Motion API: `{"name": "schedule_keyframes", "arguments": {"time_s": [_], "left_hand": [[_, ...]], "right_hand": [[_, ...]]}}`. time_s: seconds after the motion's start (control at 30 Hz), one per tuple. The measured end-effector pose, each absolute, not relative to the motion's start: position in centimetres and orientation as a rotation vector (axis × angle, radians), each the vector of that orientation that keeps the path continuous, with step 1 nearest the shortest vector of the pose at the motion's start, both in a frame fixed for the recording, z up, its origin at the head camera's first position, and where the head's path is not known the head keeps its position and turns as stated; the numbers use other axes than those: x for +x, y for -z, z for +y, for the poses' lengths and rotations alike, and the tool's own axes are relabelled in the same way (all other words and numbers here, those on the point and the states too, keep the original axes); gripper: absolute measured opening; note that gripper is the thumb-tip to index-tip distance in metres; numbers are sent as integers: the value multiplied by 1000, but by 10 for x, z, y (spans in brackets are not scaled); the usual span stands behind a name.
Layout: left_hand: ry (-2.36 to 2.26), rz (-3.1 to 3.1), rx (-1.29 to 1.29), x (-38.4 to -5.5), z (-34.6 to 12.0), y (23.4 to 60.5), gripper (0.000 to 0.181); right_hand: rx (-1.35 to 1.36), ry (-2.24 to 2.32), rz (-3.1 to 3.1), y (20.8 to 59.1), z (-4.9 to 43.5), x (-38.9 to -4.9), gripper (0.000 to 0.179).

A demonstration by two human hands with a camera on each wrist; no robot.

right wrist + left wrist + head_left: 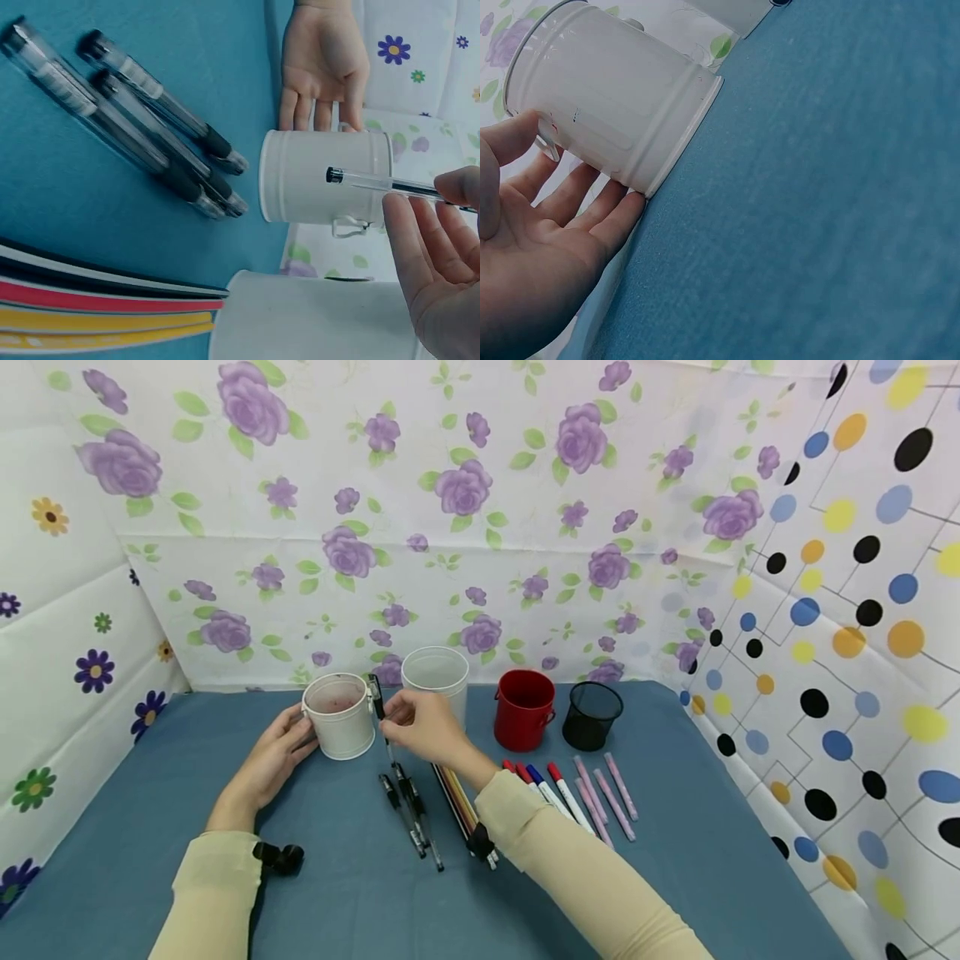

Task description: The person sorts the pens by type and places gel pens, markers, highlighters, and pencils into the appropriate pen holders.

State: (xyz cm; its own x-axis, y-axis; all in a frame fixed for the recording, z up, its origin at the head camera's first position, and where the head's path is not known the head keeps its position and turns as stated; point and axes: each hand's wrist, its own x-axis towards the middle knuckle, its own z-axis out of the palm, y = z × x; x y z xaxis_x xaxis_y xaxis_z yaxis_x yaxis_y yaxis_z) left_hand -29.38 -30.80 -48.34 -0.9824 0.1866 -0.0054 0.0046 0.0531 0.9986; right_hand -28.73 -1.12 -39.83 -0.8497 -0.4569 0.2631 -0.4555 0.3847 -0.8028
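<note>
Now the right hand (431, 727) holds one black-and-clear pen (377, 695) pinched between thumb and forefinger, the other fingers bent loosely without gripping anything. That pen stands steeply just beside the right side of a small white bucket (345, 735), outside it, its thick black part uppermost; whether the two touch I cannot tell. At the bucket's other side, the left hand (268, 764) is spread fairly wide, palm towards it, its nearly straight fingertips resting against the wall and the thumb by the handle. Just in front of the right hand's grip, three more black-and-clear pens (409, 795) lie close together on the blue cloth (337, 893). Beneath the right forearm runs a bundle of coloured pencils (453, 793), partly hidden, so their number cannot be told. Further right lie four white markers (572, 798), three capped red and one blue, then four pink pens (615, 806). Four containers form a row at the back, one of each sort: the small white bucket, a larger white cup (435, 670) behind the right hand, a red bucket (520, 727) and a black mesh cup (585, 731).
</note>
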Motion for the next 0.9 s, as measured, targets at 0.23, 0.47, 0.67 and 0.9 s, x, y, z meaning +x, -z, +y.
{"name": "schedule_keyframes", "arguments": {"time_s": [0.23, 0.47, 0.67, 0.9], "left_hand": [[-2065, 2182, 195, -296, -307, 484, 83], [-2067, 2176, 190, -297, -308, 486, 85], [-2072, 2172, 182, -298, -310, 486, 83], [-2073, 2163, 185, -297, -310, 487, 83]], "right_hand": [[-850, 1566, 2654, 388, -14, -294, 13], [-871, 1605, 2699, 378, -24, -302, 13], [-888, 1613, 2765, 371, -32, -310, 14], [-841, 1652, 2806, 367, -37, -315, 18]]}}
